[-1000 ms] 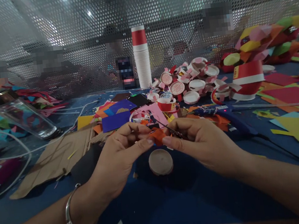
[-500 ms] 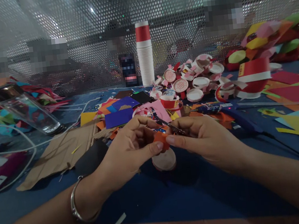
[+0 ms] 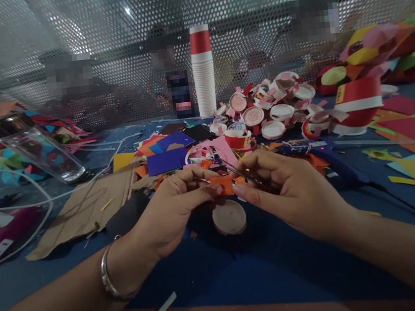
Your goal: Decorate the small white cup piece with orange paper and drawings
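My left hand (image 3: 179, 208) pinches a small piece of orange paper (image 3: 223, 185) between thumb and fingers. My right hand (image 3: 286, 191) is closed around dark, slim scissors (image 3: 247, 177), whose tips point up and to the left behind the paper; their handles are mostly hidden by the fingers. The right thumb tip is right beside the paper's right edge. Below both hands, a round pale cup base (image 3: 229, 218) rests on the blue cloth.
Behind my hands lie coloured paper sheets (image 3: 166, 161) and a heap of cut cup bases (image 3: 253, 116). A tall stack of paper cups (image 3: 204, 76) stands at the back. A blue glue gun (image 3: 336, 168) lies right, a glass bottle (image 3: 48, 153) and cardboard (image 3: 85, 204) left.
The orange paper has turned from tilted to nearly flat-on in my left fingers. My right thumb has shifted slightly off it, and more of the cup base shows.
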### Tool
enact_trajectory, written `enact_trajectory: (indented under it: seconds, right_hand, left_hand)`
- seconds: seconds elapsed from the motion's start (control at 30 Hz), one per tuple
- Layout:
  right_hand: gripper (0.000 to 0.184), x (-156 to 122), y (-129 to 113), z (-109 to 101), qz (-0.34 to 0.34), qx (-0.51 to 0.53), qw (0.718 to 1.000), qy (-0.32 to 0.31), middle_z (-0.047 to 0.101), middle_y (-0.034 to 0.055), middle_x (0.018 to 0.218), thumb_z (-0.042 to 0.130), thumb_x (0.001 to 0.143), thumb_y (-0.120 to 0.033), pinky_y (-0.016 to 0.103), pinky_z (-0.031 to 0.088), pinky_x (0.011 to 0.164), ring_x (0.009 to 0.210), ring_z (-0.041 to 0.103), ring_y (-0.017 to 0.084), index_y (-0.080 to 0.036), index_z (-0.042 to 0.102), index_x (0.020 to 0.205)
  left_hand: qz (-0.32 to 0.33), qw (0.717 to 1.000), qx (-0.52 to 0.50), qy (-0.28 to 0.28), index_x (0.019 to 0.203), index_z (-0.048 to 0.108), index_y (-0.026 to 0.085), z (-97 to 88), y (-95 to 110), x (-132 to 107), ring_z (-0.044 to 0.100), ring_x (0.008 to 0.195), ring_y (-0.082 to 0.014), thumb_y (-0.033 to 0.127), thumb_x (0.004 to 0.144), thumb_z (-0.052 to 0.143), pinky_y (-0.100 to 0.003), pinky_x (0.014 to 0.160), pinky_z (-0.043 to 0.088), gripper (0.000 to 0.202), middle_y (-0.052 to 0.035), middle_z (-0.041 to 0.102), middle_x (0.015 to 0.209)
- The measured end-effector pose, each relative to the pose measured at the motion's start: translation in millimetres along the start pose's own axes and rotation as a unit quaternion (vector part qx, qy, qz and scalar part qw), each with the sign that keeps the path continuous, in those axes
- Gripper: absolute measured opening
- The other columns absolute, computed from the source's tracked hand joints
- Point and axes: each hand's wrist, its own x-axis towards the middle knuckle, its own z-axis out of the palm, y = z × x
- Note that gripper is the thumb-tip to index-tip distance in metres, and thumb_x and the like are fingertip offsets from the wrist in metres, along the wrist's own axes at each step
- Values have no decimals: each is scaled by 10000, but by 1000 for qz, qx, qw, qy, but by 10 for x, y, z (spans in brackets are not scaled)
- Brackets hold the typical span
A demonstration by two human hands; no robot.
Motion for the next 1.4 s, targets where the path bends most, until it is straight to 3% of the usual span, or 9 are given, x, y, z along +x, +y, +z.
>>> enact_trajectory:
  seconds: [0.13, 0.3, 0.4, 0.57, 0.73, 0.87, 1.03, 1.17, 1.4]
  right_hand:
    - [186, -12, 2, 14, -34, -44, 998, -2, 681, -8, 829, 708, 928, -290, 247, 498, 620, 694, 621, 132, -219, 613, 1072]
    - [157, -1, 57, 21, -80, -90, 993, -18, 736, 19, 983, 674, 954, -257, 256, 503, 668, 816, 692, 155, -222, 650, 1106]
    - [142, 5, 89, 16, -100, -118, 988, -11, 743, 7, 960, 672, 952, -227, 256, 495, 654, 777, 693, 147, -222, 680, 1093]
    - [152, 5, 124, 5, -109, -121, 987, -11, 749, -4, 943, 673, 957, -228, 253, 493, 640, 755, 696, 142, -232, 704, 1106]
    - [122, 7, 137, 0, -103, -128, 986, -13, 750, 7, 904, 676, 951, -234, 263, 480, 618, 732, 679, 147, -217, 728, 1060]
    - [98, 19, 106, 11, -87, -109, 990, -8, 734, 5, 853, 673, 958, -276, 258, 472, 602, 701, 641, 139, -203, 723, 1002]
    - [87, 36, 61, 14, -73, -79, 994, 0, 656, -24, 760, 659, 956, -267, 235, 438, 575, 653, 568, 109, -194, 688, 918]
    - [75, 36, 48, 12, -75, -59, 995, 2, 635, -33, 760, 650, 961, -248, 234, 448, 620, 678, 570, 105, -197, 675, 913]
    - [19, 32, 50, 29, -89, -40, 995, 6, 619, -40, 760, 664, 942, -213, 222, 440, 602, 658, 552, 96, -199, 664, 929]
  left_hand:
    - [10, 999, -31, 16, 927, 736, 143, 16, -5, -3, 696, 732, -105, 154, 758, 844, -178, 673, 548, 201, -17, 770, 820]
    - [5, 999, -45, 9, 974, 747, 142, 30, -38, -7, 719, 791, -120, 119, 742, 829, -196, 742, 575, 246, -33, 789, 893]
    - [-1, 999, -47, 12, 937, 737, 149, 28, -53, -11, 715, 789, -117, 142, 755, 838, -197, 738, 582, 208, -21, 781, 896]
    - [-10, 999, -33, 28, 931, 741, 158, 29, -57, -16, 713, 783, -121, 176, 765, 837, -189, 695, 572, 192, -25, 780, 904]
    - [-11, 998, -45, 43, 812, 745, 147, 51, -31, -21, 716, 725, -128, 154, 734, 834, -198, 651, 580, 118, -23, 779, 836]
    - [-19, 997, -65, 20, 777, 758, 142, 55, -18, -37, 742, 713, -132, 136, 738, 838, -198, 673, 603, 89, -23, 782, 787]
    - [20, 998, -61, -4, 787, 798, 168, 56, -31, -72, 718, 689, -80, 133, 787, 814, -155, 699, 589, 39, 8, 783, 781]
    - [66, 998, 21, -12, 875, 814, 195, 63, -36, -86, 733, 804, -101, 161, 740, 896, -168, 769, 589, 161, 8, 802, 864]
    - [111, 990, 91, 12, 836, 807, 198, 55, -42, -81, 736, 750, -99, 171, 778, 870, -170, 734, 600, 90, 14, 806, 810]
